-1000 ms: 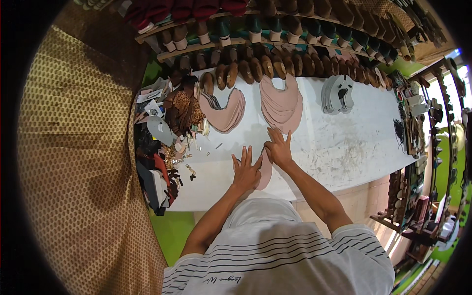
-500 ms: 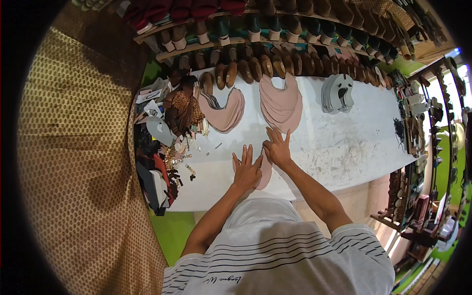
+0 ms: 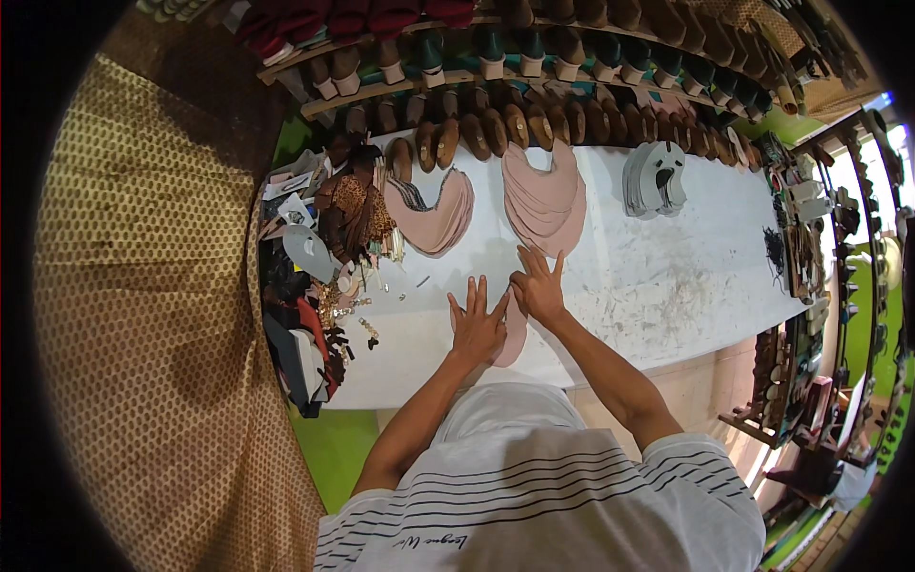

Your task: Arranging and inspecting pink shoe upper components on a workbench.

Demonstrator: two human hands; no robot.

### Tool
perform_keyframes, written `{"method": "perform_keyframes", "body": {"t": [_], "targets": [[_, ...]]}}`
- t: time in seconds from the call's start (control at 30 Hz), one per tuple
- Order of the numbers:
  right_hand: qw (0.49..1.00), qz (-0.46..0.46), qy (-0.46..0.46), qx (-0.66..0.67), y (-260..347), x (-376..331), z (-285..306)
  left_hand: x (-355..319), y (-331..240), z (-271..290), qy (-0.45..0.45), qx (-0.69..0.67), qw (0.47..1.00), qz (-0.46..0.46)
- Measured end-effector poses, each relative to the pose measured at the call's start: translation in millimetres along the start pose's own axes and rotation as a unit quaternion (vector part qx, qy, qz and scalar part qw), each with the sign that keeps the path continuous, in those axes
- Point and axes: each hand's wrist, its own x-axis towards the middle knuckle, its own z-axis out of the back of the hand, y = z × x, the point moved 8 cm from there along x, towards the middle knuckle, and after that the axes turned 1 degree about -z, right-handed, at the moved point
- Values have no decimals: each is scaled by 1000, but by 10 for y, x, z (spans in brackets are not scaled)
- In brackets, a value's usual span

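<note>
A curved pink shoe-upper piece (image 3: pixel 512 341) lies on the white table near my body, partly covered by both hands. My left hand (image 3: pixel 479 326) rests flat on its left part, fingers spread. At the piece's upper edge, my right hand (image 3: pixel 541 291) has thumb and forefinger pinched together while its other fingers stretch forward. The fingertips hide the exact spot being pinched. Just beyond the right hand sits a fanned stack of pink upper pieces (image 3: pixel 543 205). Farther left lies another stack of pink pieces (image 3: pixel 438 224) with dark inner edges.
Grey cut-out pieces (image 3: pixel 653 181) are stacked at the back right. Brown shoe lasts (image 3: pixel 493 132) line the table's far edge below shelves of more lasts. Leather scraps (image 3: pixel 357 205) and small metal bits (image 3: pixel 334 305) clutter the left end. A shoe rack (image 3: pixel 772 381) stands at the right.
My left fingers have shifted slightly forward on the pink piece; the right hand stays almost in place. At the far lower right, a pale and dark shape has moved downward.
</note>
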Motion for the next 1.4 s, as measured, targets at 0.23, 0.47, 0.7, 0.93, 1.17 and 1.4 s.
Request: {"method": "perform_keyframes", "body": {"t": [0.23, 0.47, 0.7, 0.93, 1.17, 1.4], "targets": [[1000, -1, 2, 5, -4, 4, -10, 29, -3, 25, 4, -10, 1000, 8], [1000, -3, -9, 2, -8, -22, -40, 187, -55, 131, -25, -40, 999, 10], [1000, 17, -15, -4, 30, -48, 36, 162, 27, 19, -15, -17, 1000, 14], [999, 25, -22, 21, 11, -154, 44, 186, 32, 64, -10, -35, 999, 20], [976, -157, -72, 133, -423, -373, 14, 150, 138, 207, -61, -123, 990, 31], [989, -144, -42, 4, 95, -890, -24, -421, 543, 477, -117, 25, 973, 198]]}}
